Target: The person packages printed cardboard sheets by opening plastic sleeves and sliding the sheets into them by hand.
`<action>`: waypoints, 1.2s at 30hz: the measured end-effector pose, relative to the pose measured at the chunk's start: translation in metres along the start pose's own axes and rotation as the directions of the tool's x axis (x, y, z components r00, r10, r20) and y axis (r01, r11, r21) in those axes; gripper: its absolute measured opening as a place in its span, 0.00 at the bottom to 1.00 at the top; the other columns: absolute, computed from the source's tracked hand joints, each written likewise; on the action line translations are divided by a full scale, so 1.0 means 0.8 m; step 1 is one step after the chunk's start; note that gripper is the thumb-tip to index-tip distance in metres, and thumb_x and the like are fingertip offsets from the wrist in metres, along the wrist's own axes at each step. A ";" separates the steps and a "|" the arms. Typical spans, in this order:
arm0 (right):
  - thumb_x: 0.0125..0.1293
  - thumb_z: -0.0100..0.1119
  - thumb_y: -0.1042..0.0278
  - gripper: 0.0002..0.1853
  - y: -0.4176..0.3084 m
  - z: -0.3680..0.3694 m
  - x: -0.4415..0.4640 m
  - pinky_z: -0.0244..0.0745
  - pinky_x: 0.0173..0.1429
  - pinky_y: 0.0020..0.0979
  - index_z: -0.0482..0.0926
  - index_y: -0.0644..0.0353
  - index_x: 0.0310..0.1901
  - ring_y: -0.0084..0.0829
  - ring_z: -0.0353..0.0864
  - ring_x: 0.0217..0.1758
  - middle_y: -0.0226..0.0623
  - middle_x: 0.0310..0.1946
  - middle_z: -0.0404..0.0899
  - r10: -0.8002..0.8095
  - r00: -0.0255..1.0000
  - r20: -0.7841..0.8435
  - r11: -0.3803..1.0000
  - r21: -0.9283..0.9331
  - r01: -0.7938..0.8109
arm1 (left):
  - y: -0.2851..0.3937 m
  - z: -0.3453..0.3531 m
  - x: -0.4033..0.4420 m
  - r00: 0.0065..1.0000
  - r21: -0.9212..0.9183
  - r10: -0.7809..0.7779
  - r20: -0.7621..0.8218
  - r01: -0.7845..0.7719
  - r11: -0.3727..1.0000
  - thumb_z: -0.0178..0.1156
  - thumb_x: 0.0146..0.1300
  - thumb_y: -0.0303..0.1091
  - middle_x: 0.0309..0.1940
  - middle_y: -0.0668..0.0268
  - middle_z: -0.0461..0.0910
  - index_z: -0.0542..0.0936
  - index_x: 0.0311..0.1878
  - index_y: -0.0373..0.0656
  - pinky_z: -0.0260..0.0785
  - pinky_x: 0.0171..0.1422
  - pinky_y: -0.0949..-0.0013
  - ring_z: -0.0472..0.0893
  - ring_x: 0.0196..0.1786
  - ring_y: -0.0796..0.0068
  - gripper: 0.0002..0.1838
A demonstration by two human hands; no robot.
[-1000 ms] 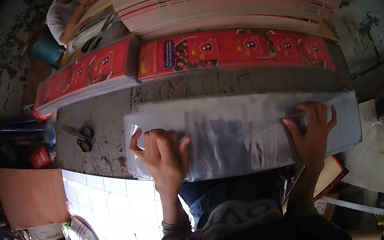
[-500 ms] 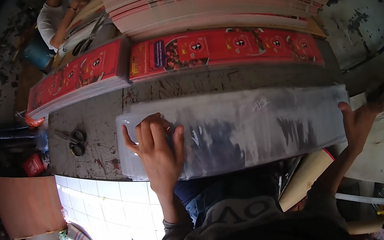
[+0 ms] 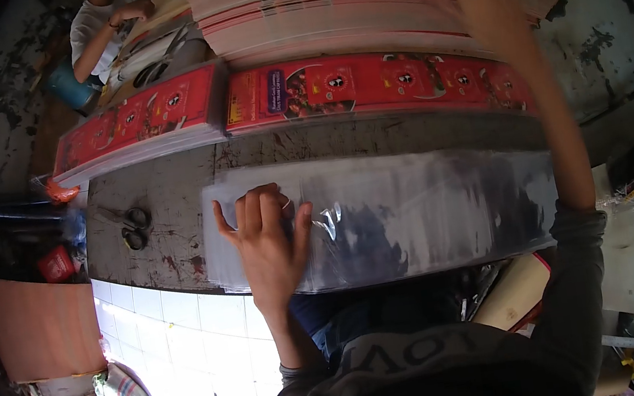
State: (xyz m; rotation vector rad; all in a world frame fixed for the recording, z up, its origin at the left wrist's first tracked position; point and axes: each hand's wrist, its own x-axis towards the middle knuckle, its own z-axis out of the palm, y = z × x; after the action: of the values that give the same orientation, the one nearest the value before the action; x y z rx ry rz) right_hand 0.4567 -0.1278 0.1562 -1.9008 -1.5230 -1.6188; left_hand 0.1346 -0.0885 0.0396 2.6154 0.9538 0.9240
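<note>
A long pile of clear plastic sleeves (image 3: pixel 447 213) lies along the near side of the table. My left hand (image 3: pixel 264 233) rests on its left part, fingers bent and thumb held apart, with a ring on one finger. My right hand (image 3: pixel 485 3) is stretched out to the far side, its fingers spread and slightly blurred, at the right part of a tall stack of red-edged printed sheets (image 3: pixel 326 24). Whether it touches that stack I cannot tell. Between the two hands lies a row of red printed food-label sheets (image 3: pixel 390 80), with a second red pile (image 3: pixel 139 121) to its left.
Black-handled scissors (image 3: pixel 133 226) lie on the grey table (image 3: pixel 172 253) left of the sleeves. Another pair of scissors (image 3: pixel 156 67) is behind the left red pile. At the back left sits another person (image 3: pixel 99 34). A brown board (image 3: pixel 42 326) stands at lower left.
My right hand has swung from the right end of the plastic sleeves up and away to the stack at the back. My left hand stays on the sleeves. The view has shifted slightly.
</note>
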 end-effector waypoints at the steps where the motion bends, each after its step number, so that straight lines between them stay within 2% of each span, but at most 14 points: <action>1: 0.61 0.55 0.51 0.24 0.004 0.014 0.008 0.59 0.61 0.52 0.70 0.56 0.55 0.46 0.67 0.59 0.51 0.55 0.66 0.018 0.992 -0.128 0.998 -0.052 -0.025 | -0.001 0.000 -0.001 1.000 0.004 0.010 -0.008 -0.010 1.000 0.61 0.56 0.40 0.34 0.67 0.72 0.72 0.38 0.41 0.37 0.69 0.43 0.72 0.42 0.66 0.13; 2: 0.63 0.54 0.53 0.22 0.009 0.028 0.016 0.62 0.60 0.51 0.74 0.61 0.51 0.43 0.71 0.56 0.50 0.51 0.73 0.037 0.967 -0.253 0.993 -0.096 -0.063 | -0.001 -0.001 -0.001 1.000 0.013 0.005 -0.012 -0.005 1.000 0.61 0.56 0.40 0.34 0.67 0.72 0.72 0.38 0.41 0.37 0.69 0.43 0.72 0.42 0.66 0.13; 3: 0.63 0.53 0.54 0.24 0.026 0.036 0.011 0.52 0.63 0.55 0.70 0.58 0.56 0.43 0.63 0.63 0.47 0.58 0.66 0.152 0.981 0.120 0.981 0.102 -0.164 | -0.001 -0.002 -0.001 1.000 0.006 0.010 -0.004 -0.010 1.000 0.61 0.56 0.40 0.33 0.68 0.71 0.72 0.38 0.42 0.37 0.69 0.43 0.72 0.42 0.66 0.14; 4: 0.63 0.53 0.54 0.27 0.035 0.040 0.009 0.43 0.67 0.60 0.66 0.56 0.61 0.43 0.54 0.69 0.44 0.65 0.58 0.168 0.856 0.489 0.916 0.243 -0.319 | -0.001 -0.002 -0.001 1.000 -0.002 0.016 0.004 -0.016 1.000 0.61 0.56 0.41 0.33 0.68 0.71 0.72 0.38 0.42 0.37 0.69 0.43 0.72 0.42 0.67 0.14; 8: 0.62 0.53 0.55 0.25 0.044 0.075 -0.006 0.53 0.66 0.51 0.69 0.57 0.59 0.42 0.63 0.65 0.44 0.60 0.67 0.163 0.939 0.303 0.967 0.141 -0.213 | -0.002 -0.004 -0.002 1.000 0.001 0.027 0.013 -0.027 1.000 0.61 0.56 0.41 0.32 0.68 0.70 0.72 0.38 0.42 0.38 0.69 0.42 0.72 0.41 0.67 0.14; 11: 0.62 0.55 0.56 0.22 0.072 0.096 -0.005 0.64 0.59 0.44 0.71 0.48 0.58 0.45 0.70 0.56 0.44 0.57 0.69 0.115 0.948 0.297 0.903 0.367 -0.224 | -0.001 -0.002 -0.001 1.000 0.002 0.016 0.008 -0.016 1.000 0.61 0.56 0.40 0.32 0.67 0.71 0.72 0.37 0.41 0.38 0.69 0.42 0.72 0.42 0.67 0.14; 13: 0.64 0.53 0.61 0.13 0.059 0.093 -0.004 0.69 0.51 0.34 0.76 0.54 0.48 0.40 0.75 0.48 0.39 0.44 0.78 0.114 0.990 0.089 0.945 0.296 -0.135 | -0.001 -0.003 -0.001 1.000 0.000 0.026 0.002 -0.026 1.000 0.61 0.56 0.40 0.33 0.67 0.71 0.72 0.36 0.41 0.38 0.68 0.41 0.72 0.42 0.67 0.13; 19: 0.63 0.55 0.56 0.15 0.066 0.093 -0.004 0.70 0.48 0.35 0.79 0.57 0.43 0.39 0.78 0.41 0.37 0.40 0.80 0.205 0.979 -0.004 0.824 0.540 -0.171 | 0.000 -0.004 -0.002 0.999 0.015 0.038 0.002 -0.038 0.999 0.61 0.56 0.40 0.35 0.68 0.71 0.72 0.36 0.42 0.38 0.68 0.41 0.72 0.42 0.66 0.13; 20: 0.63 0.55 0.56 0.15 0.073 0.088 -0.003 0.70 0.48 0.35 0.79 0.57 0.43 0.39 0.78 0.41 0.37 0.40 0.80 0.207 0.978 -0.006 0.823 0.542 -0.171 | 0.000 -0.004 -0.002 0.999 0.023 0.039 0.001 -0.039 0.999 0.61 0.56 0.40 0.35 0.68 0.71 0.72 0.35 0.42 0.39 0.68 0.41 0.72 0.43 0.66 0.12; 22: 0.61 0.57 0.53 0.16 0.078 0.056 0.008 0.72 0.48 0.32 0.80 0.56 0.43 0.37 0.81 0.40 0.35 0.36 0.82 0.487 0.803 0.343 0.698 0.400 -0.594 | 0.001 -0.005 -0.002 0.999 0.030 0.039 0.005 -0.039 0.999 0.61 0.56 0.40 0.35 0.68 0.72 0.72 0.35 0.42 0.39 0.68 0.41 0.72 0.43 0.66 0.13; 25: 0.60 0.58 0.57 0.22 0.079 0.049 0.002 0.64 0.61 0.39 0.74 0.58 0.54 0.41 0.73 0.56 0.44 0.52 0.75 0.293 0.945 0.143 0.809 0.490 -0.325 | 0.001 -0.005 -0.002 0.999 0.035 0.045 0.014 -0.045 0.998 0.61 0.56 0.40 0.36 0.67 0.72 0.72 0.35 0.42 0.39 0.68 0.41 0.72 0.43 0.66 0.13; 29: 0.56 0.62 0.59 0.19 0.084 0.073 -0.015 0.70 0.53 0.32 0.77 0.60 0.46 0.41 0.78 0.46 0.43 0.41 0.80 0.252 0.944 0.215 0.854 0.409 -0.321 | 0.004 -0.005 -0.001 0.999 0.027 0.036 0.014 -0.036 0.999 0.62 0.55 0.39 0.37 0.66 0.72 0.72 0.34 0.42 0.38 0.68 0.42 0.72 0.44 0.66 0.12; 32: 0.62 0.56 0.52 0.16 0.098 0.085 -0.016 0.73 0.47 0.29 0.80 0.53 0.43 0.35 0.82 0.41 0.33 0.36 0.83 0.217 0.966 0.140 0.885 0.389 -0.255 | 0.003 -0.005 -0.001 0.999 0.035 0.034 0.011 -0.035 0.999 0.62 0.54 0.38 0.37 0.66 0.73 0.72 0.34 0.42 0.38 0.68 0.42 0.72 0.44 0.65 0.12; 36: 0.61 0.56 0.55 0.15 0.095 0.053 -0.001 0.73 0.49 0.29 0.80 0.50 0.47 0.35 0.81 0.46 0.35 0.41 0.82 0.252 0.883 0.395 0.877 0.293 -0.381 | 0.004 -0.004 -0.001 1.000 0.029 0.029 0.012 -0.030 0.999 0.62 0.54 0.38 0.38 0.66 0.73 0.72 0.34 0.42 0.38 0.68 0.42 0.72 0.45 0.65 0.12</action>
State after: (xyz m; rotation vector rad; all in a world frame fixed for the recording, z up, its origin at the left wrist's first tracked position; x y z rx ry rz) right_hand 0.5419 -0.1315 0.1720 -2.1485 -1.3979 -0.8224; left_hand 0.1340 -0.0917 0.0434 2.6628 0.9354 0.9079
